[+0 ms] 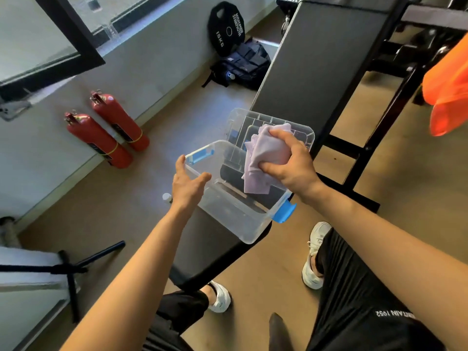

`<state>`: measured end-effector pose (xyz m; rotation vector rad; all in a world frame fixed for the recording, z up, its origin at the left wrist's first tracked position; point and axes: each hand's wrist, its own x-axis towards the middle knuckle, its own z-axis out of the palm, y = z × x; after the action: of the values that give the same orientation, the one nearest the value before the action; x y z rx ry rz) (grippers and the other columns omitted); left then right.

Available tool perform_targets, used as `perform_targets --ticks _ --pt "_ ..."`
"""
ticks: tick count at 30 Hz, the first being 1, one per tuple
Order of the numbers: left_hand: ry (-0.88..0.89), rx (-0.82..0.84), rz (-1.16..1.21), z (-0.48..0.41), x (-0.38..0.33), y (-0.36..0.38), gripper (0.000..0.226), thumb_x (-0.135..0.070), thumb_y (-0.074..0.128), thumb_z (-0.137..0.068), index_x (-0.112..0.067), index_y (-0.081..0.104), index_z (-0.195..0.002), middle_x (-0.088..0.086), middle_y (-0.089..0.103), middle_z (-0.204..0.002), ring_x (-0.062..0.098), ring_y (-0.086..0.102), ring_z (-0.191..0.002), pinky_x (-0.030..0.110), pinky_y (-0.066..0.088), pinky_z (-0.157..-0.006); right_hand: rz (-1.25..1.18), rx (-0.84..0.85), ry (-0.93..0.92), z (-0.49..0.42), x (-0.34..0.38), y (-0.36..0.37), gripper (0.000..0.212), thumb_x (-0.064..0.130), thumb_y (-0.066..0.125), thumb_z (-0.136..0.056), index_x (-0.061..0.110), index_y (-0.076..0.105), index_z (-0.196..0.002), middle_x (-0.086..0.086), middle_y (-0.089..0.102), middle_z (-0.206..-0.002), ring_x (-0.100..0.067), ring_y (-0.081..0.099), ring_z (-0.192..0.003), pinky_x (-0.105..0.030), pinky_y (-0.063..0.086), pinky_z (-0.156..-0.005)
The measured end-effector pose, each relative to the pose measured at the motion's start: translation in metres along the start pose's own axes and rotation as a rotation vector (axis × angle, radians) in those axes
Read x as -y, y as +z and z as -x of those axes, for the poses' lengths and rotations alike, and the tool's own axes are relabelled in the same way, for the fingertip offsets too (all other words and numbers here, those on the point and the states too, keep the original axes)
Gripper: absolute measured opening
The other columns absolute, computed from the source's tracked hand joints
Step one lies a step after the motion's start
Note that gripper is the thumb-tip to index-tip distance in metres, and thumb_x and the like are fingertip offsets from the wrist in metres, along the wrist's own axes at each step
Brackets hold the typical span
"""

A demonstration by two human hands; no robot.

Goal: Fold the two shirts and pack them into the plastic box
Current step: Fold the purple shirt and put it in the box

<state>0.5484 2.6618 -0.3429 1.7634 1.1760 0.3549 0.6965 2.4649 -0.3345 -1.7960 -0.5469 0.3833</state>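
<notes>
The left hand [188,184] is held spread and relaxed at the left rim of the clear plastic box [235,221]; whether it touches cannot be told, but the box is best steadied there. The folded lilac shirt [263,153] is gripped by the right hand [291,164], fingers curled round it, above the open box on the worktop [316,72]. It should be lowered flat so that the folds are not lost.

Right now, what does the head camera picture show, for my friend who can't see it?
A person's right hand holds a bunched lilac shirt over an open clear plastic box on a black gym bench. The open left hand is by the box's rim, and the lid lies behind it.
</notes>
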Motion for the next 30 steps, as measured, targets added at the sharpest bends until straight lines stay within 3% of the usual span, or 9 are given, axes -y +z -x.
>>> perform_targets --ticks 3,5,8,12,17,21,25,30 --pt "0.011 -0.027 0.091 0.008 0.011 -0.004 0.073 -0.013 0.066 -0.085 -0.040 0.037 -0.146 0.009 0.044 -0.143 0.021 0.055 -0.102 0.047 0.062 -0.086 0.020 0.017 0.043 -0.016 -0.001 0.031 0.075 0.018 0.086 -0.071 0.041 0.055 -0.135 -0.010 0.044 -0.125 -0.025 0.058 -0.109 -0.039 0.057 -0.097" --pt "0.034 -0.026 0.172 0.015 0.023 -0.007 0.072 -0.017 0.064 -0.082 -0.044 0.038 -0.144 0.009 0.041 -0.148 0.024 0.058 -0.112 0.044 0.062 -0.084 0.044 0.059 0.049 -0.022 0.000 0.058 0.075 0.020 0.086 -0.071 0.041 0.054 -0.135 -0.011 0.044 -0.123 -0.025 0.057 -0.108 -0.034 0.055 -0.097" --pt "0.053 -0.001 0.287 0.028 0.040 -0.010 0.077 -0.027 0.066 -0.077 -0.050 0.036 -0.143 0.010 0.035 -0.157 0.028 0.051 -0.135 0.052 0.057 -0.096 0.072 0.123 0.035 -0.025 0.001 0.099 0.073 0.022 0.087 -0.069 0.038 0.056 -0.134 -0.012 0.047 -0.124 -0.024 0.058 -0.105 -0.023 0.049 -0.092" --pt "0.090 0.005 0.349 0.045 0.061 -0.004 0.078 -0.036 0.072 -0.079 -0.057 0.034 -0.143 0.005 0.027 -0.163 0.027 0.042 -0.144 0.060 0.043 -0.111 0.098 0.186 0.090 -0.026 -0.005 0.140 0.075 0.020 0.086 -0.071 0.035 0.054 -0.137 -0.011 0.041 -0.128 -0.028 0.058 -0.111 -0.020 0.046 -0.089" --pt "0.144 -0.060 0.355 0.063 0.068 0.004 0.077 -0.035 0.069 -0.088 -0.043 0.027 -0.151 0.002 0.022 -0.167 0.018 0.027 -0.153 0.058 0.035 -0.118 0.143 0.233 0.139 -0.024 -0.022 0.153 0.082 0.022 0.084 -0.079 0.036 0.040 -0.146 -0.013 0.028 -0.144 -0.030 0.046 -0.127 -0.029 0.053 -0.090" --pt "0.176 -0.084 0.330 0.067 0.073 0.004 0.078 -0.030 0.071 -0.091 -0.036 0.026 -0.154 0.005 0.026 -0.166 0.024 0.036 -0.149 0.052 0.037 -0.118 0.348 0.319 0.153 -0.018 -0.041 0.151 0.091 0.040 0.080 -0.082 0.038 0.025 -0.155 -0.016 0.025 -0.153 -0.036 0.040 -0.138 -0.043 0.052 -0.100" --pt "0.212 -0.084 0.332 0.068 0.072 0.004 0.079 -0.029 0.071 -0.089 -0.032 0.027 -0.155 0.004 0.030 -0.164 0.025 0.043 -0.144 0.040 0.043 -0.113 0.682 0.389 0.103 -0.015 -0.042 0.148 0.098 0.067 0.064 -0.083 0.042 0.004 -0.157 -0.019 0.026 -0.154 -0.041 0.043 -0.136 -0.051 0.051 -0.100" --pt "0.223 -0.086 0.340 0.067 0.078 0.005 0.078 -0.028 0.072 -0.092 -0.035 0.027 -0.155 -0.002 0.030 -0.164 0.017 0.043 -0.142 0.026 0.043 -0.108 0.877 0.467 0.062 -0.002 -0.032 0.138 0.099 0.074 0.053 -0.085 0.047 -0.013 -0.154 -0.021 0.017 -0.158 -0.046 0.035 -0.141 -0.057 0.045 -0.104"
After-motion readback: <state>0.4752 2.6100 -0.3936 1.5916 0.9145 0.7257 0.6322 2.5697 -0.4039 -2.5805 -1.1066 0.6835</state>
